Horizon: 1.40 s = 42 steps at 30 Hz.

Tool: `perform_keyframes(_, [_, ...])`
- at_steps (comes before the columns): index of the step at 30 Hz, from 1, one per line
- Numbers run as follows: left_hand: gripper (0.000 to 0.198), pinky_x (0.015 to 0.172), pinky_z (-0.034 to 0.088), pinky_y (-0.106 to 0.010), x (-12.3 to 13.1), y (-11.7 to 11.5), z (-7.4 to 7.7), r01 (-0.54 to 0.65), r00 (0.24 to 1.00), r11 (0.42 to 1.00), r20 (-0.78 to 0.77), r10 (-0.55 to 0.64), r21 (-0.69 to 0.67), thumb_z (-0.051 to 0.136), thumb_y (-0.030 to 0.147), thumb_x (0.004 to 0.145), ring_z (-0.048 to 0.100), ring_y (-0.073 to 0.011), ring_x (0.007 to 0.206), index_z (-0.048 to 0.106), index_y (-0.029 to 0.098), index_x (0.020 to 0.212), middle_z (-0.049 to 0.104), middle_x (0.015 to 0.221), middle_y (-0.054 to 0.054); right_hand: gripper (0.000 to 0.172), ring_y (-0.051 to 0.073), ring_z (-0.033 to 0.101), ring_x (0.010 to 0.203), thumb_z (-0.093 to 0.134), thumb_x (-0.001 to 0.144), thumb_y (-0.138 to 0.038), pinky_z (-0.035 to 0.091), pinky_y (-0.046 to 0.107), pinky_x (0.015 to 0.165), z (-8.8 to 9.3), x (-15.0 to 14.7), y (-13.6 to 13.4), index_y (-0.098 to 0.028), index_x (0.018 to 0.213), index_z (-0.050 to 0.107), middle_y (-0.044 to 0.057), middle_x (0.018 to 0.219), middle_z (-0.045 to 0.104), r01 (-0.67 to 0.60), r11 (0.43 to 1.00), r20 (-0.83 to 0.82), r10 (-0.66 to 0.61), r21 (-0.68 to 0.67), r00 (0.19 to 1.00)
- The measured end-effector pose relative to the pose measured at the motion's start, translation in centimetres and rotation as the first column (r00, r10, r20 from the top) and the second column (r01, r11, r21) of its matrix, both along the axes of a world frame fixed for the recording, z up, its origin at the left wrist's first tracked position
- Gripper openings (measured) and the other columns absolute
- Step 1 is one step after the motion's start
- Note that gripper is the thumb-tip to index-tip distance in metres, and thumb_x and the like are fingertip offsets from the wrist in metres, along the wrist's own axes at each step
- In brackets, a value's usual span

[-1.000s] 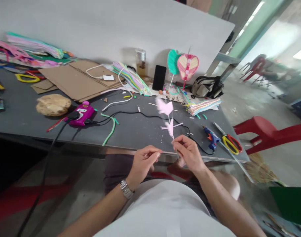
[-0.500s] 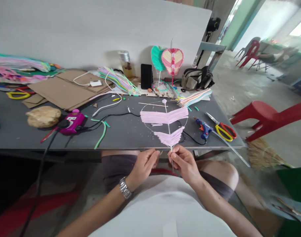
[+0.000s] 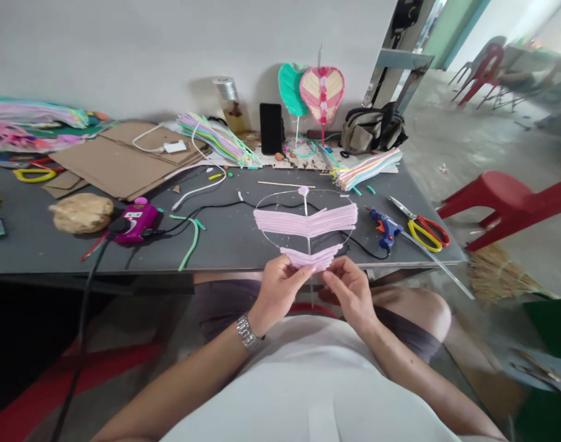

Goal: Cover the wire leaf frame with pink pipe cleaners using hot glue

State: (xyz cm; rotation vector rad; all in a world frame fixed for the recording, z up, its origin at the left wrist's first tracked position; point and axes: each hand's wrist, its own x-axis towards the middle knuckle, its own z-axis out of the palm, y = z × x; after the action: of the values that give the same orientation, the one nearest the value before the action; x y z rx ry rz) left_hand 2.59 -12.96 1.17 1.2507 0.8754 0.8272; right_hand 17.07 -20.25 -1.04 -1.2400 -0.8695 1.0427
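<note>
Between my hands is a pink craft piece [image 3: 305, 230] built on a thin wire hoop [image 3: 303, 192] with a central stick. Two chevron-shaped bands of pale pink strips cross the stick. My left hand [image 3: 280, 288], with a metal wristwatch, pinches the left end of the lower pink band [image 3: 308, 258]. My right hand [image 3: 349, 288] holds that band's right end between fingers and thumb. The stick's lower end [image 3: 312, 298] shows faintly between my hands, in front of my lap. The piece's top reaches over the dark grey table [image 3: 225, 252].
A blue glue gun [image 3: 384, 227] and yellow-red scissors [image 3: 423, 232] lie right of my hands, near a metal ruler [image 3: 434, 264]. Cables, cardboard sheets [image 3: 119, 159], a magenta power socket [image 3: 135, 222], a phone [image 3: 271, 129] and bundled strips [image 3: 366, 169] sit on the table.
The piece has turned from edge-on to facing me, showing both bands. My hands have moved from the stick up onto the lower band. My head has turned, shifting the whole scene.
</note>
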Motion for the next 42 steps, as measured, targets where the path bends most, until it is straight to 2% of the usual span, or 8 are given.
perform_keyframes(2, [0.022,0.065,0.058,-0.032,-0.1,-0.2,0.1,0.022,1.0,0.999,-0.003,-0.022,-0.033,0.082,0.036,0.079,0.071,-0.0221,0.074,0.078,0.015,0.086,0.078,0.082,-0.007,0.032,0.013,0.056,0.07,0.079,0.083,-0.048,0.048,0.026,0.066,0.8,0.3,0.3,-0.021,0.089,0.064,0.0,0.078,0.065,0.08,0.996,-0.019,-0.08,0.038,0.997])
perform_keyframes(5, [0.021,0.059,0.057,-0.03,0.0,-0.6,0.1,0.056,0.998,0.996,0.019,-0.055,-0.074,0.083,0.035,0.077,0.069,-0.0205,0.068,0.079,0.016,0.086,0.078,0.08,-0.006,0.032,0.013,0.056,0.069,0.082,0.079,-0.047,0.048,0.026,0.067,1.5,0.3,0.9,-0.021,0.082,0.063,-0.001,0.076,0.064,0.094,0.995,-0.086,-0.09,0.035,0.992])
perform_keyframes(14, [0.025,0.063,0.054,-0.03,0.1,-1.0,0.5,0.101,0.993,0.987,0.08,-0.091,-0.122,0.084,0.038,0.077,0.069,-0.0206,0.069,0.076,0.016,0.082,0.075,0.072,-0.004,0.029,0.012,0.054,0.06,0.087,0.073,-0.04,0.044,0.024,0.054,1.2,0.2,1.0,-0.022,0.078,0.064,-0.003,0.071,0.065,0.045,0.997,-0.315,-0.06,-0.055,0.947])
perform_keyframes(18, [0.026,0.063,0.054,-0.029,0.3,-1.1,0.4,0.105,0.99,0.985,0.108,-0.091,-0.135,0.085,0.04,0.077,0.067,-0.02,0.07,0.075,0.017,0.083,0.072,0.068,-0.003,0.028,0.012,0.055,0.063,0.089,0.072,-0.036,0.045,0.023,0.054,1.4,0.1,1.1,-0.022,0.087,0.07,-0.003,0.075,0.066,0.026,0.999,-0.309,-0.035,-0.034,0.95])
perform_keyframes(26, [0.032,0.065,0.052,-0.028,0.2,-1.0,-1.1,0.113,0.988,0.983,0.12,-0.096,-0.145,0.088,0.043,0.074,0.062,-0.0159,0.068,0.075,0.015,0.082,0.072,0.074,-0.003,0.025,0.01,0.052,0.059,0.086,0.07,-0.028,0.041,0.023,0.055,0.9,-0.2,1.4,-0.021,0.075,0.063,-0.004,0.074,0.063,-0.002,1.0,-0.371,-0.001,-0.008,0.929])
perform_keyframes(32, [0.036,0.052,0.039,-0.022,0.0,-1.0,-2.1,0.151,0.984,0.972,0.122,-0.13,-0.179,0.088,0.045,0.073,0.048,-0.0095,0.055,0.07,0.014,0.078,0.06,0.062,0.003,0.024,0.01,0.049,0.059,0.08,0.067,-0.024,0.039,0.023,0.055,0.8,-0.1,1.6,-0.02,0.067,0.056,-0.004,0.071,0.061,-0.034,0.999,-0.381,0.04,0.025,0.924])
perform_keyframes(37, [0.036,0.051,0.037,-0.023,-0.1,-0.9,-1.6,0.159,0.987,0.974,0.062,-0.151,-0.158,0.085,0.047,0.076,0.046,-0.0096,0.054,0.069,0.014,0.079,0.058,0.061,0.003,0.025,0.011,0.052,0.061,0.082,0.07,-0.028,0.043,0.026,0.059,0.9,0.1,1.4,-0.021,0.072,0.058,-0.003,0.074,0.063,-0.041,0.999,-0.358,0.041,0.009,0.933])
perform_keyframes(42, [0.032,0.049,0.035,-0.023,-0.1,-0.7,-0.8,0.145,0.989,0.975,0.045,-0.139,-0.169,0.084,0.043,0.077,0.044,-0.0098,0.052,0.067,0.016,0.08,0.054,0.058,0.004,0.023,0.012,0.052,0.065,0.083,0.072,-0.031,0.042,0.025,0.061,0.8,0.4,1.1,-0.022,0.08,0.063,-0.003,0.079,0.065,0.041,0.999,-0.315,-0.04,-0.005,0.948])
